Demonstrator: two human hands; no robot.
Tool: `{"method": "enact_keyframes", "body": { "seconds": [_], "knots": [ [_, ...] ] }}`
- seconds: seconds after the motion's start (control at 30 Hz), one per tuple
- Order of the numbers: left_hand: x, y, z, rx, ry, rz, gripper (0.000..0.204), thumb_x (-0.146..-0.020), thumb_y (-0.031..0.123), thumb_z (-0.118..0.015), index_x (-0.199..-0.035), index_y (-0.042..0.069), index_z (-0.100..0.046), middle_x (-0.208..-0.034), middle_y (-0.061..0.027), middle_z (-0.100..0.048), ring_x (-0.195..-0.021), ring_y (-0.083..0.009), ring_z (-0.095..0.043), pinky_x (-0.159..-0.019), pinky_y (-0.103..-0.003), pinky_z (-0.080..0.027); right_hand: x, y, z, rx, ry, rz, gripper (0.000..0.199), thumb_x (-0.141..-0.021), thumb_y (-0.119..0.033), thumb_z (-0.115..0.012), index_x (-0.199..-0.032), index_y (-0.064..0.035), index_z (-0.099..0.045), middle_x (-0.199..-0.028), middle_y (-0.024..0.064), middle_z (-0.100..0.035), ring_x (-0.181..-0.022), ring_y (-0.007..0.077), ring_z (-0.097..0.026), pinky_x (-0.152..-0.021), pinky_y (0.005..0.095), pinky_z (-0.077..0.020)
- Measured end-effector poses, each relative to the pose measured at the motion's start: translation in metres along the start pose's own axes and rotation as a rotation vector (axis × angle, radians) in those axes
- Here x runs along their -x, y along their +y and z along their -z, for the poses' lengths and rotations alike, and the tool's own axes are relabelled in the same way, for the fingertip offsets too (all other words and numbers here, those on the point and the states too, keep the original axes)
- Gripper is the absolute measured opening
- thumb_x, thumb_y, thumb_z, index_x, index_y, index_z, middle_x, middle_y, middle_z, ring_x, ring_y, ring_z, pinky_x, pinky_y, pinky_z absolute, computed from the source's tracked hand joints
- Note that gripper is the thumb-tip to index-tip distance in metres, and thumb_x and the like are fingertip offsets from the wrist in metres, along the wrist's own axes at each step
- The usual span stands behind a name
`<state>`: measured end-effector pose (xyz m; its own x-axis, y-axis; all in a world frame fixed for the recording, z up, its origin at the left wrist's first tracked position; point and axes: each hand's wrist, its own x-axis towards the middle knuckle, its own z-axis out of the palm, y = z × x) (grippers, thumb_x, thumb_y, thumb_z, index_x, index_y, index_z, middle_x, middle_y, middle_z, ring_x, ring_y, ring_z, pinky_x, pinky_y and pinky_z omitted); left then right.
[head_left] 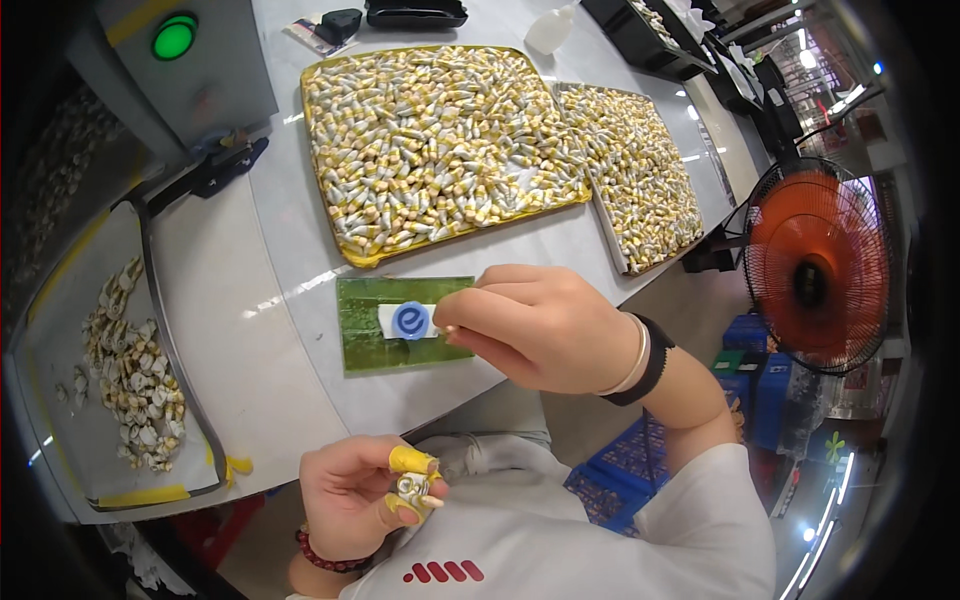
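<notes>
My left hand point(345, 490), close to my shirt, has yellow covers on its thumb and finger. Between them it pinches a small whitish piece point(412, 487) with a pale tip sticking out; its exact kind is too small to tell. Over the right edge of a shiny green mat point(362, 354), my right hand point(550, 325) is closed in a pinch. Whatever lies between those fingertips, if anything, I cannot make out. Beside them on the mat is a white strip bearing a round blue mark point(411, 320).
Two trays, one yellow-rimmed point(365, 258) and one to its right point(612, 235), hold many small white-and-yellow pieces. Loose pieces point(135, 375) lie at far left near a grey machine point(215, 75) with a green light. An orange fan point(820, 265) stands right, above blue crates point(625, 470).
</notes>
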<state>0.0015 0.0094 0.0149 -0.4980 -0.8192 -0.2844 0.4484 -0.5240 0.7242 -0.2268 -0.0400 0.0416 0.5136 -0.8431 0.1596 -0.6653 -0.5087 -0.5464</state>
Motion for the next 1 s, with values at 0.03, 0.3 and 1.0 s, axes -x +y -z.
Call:
{"method": "enact_keyframes", "body": {
  "seconds": [0.03,0.3,1.0],
  "knots": [
    [0.002,0.0,0.001,-0.009,0.022,-0.005,0.048,-0.069,0.034,-0.08,-0.088,-0.003,-0.056,-0.078,-0.0119,-0.062,-0.066,-0.016,-0.061,-0.056,-0.026,-0.052,-0.003,0.0,-0.003,0.043,-0.019,0.03,0.02,-0.071,0.0,-0.064,-0.09,-0.0032,-0.06,-0.073,0.0055,-0.059,-0.066,0.0212,-0.057,-0.057,0.0316,-0.0471],
    [0.004,-0.006,0.018,0.087,0.039,-0.136,0.041,-0.071,0.021,-0.079,-0.093,-0.005,-0.057,-0.084,-0.0123,-0.063,-0.075,-0.0194,-0.066,-0.067,-0.029,-0.054,-0.014,0.009,-0.016,0.178,-0.025,0.149,0.014,-0.067,-0.006,-0.059,-0.08,-0.0031,-0.056,-0.08,0.0061,-0.05,-0.078,0.0219,-0.05,-0.068,0.0306,-0.0463],
    [-0.015,-0.019,0.0,-0.328,-0.064,-0.57,0.025,-0.068,-0.005,-0.075,-0.088,-0.004,-0.06,-0.085,-0.019,-0.064,-0.07,-0.0194,-0.063,-0.059,-0.026,-0.051,0.026,-0.042,-0.01,-0.633,0.349,0.009,0.02,-0.069,0.006,-0.069,-0.088,0.0005,-0.067,-0.078,0.0094,-0.063,-0.067,0.0213,-0.06,-0.058,0.0288,-0.048]
  ]
}}
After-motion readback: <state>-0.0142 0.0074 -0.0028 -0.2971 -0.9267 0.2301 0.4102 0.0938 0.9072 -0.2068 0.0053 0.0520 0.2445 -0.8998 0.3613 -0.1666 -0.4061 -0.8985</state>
